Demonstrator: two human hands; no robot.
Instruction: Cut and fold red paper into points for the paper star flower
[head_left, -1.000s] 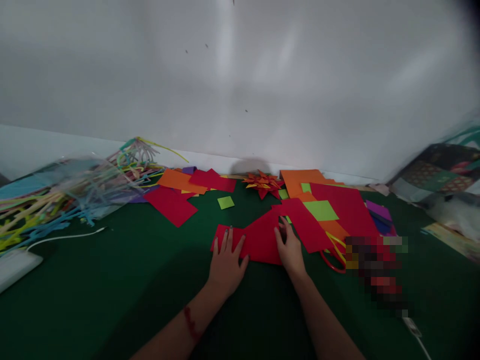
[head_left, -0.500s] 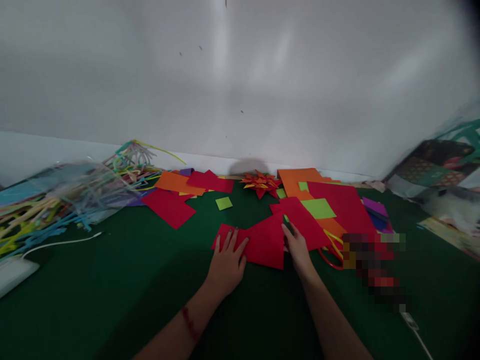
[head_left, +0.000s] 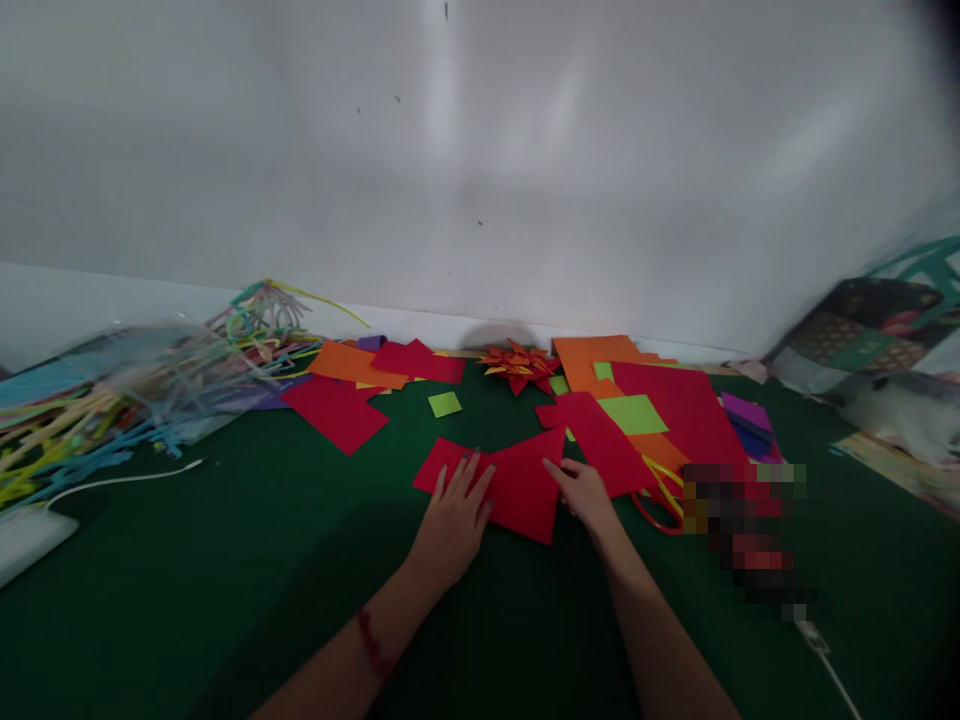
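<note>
My left hand [head_left: 452, 515] lies flat, fingers spread, on a red paper sheet [head_left: 517, 482] on the green table [head_left: 225, 560]. My right hand [head_left: 583, 492] rests at the sheet's right edge, fingers slightly curled and touching the paper there. A second red sheet [head_left: 604, 440] lies just beyond my right hand. A folded red-and-orange paper star [head_left: 519, 364] sits near the wall behind the sheets.
Red, orange, green and purple paper pieces [head_left: 645, 400] are scattered at the back. A pile of coloured strips under clear plastic [head_left: 142, 390] is at the left. Red-handled scissors [head_left: 660, 500] lie right of my hand. A white cable [head_left: 127, 480] and patterned bags [head_left: 877, 340] are at the sides.
The red sheet has shifted slightly left and toward me under both hands. My right hand moved from the sheet's far corner down to its right edge.
</note>
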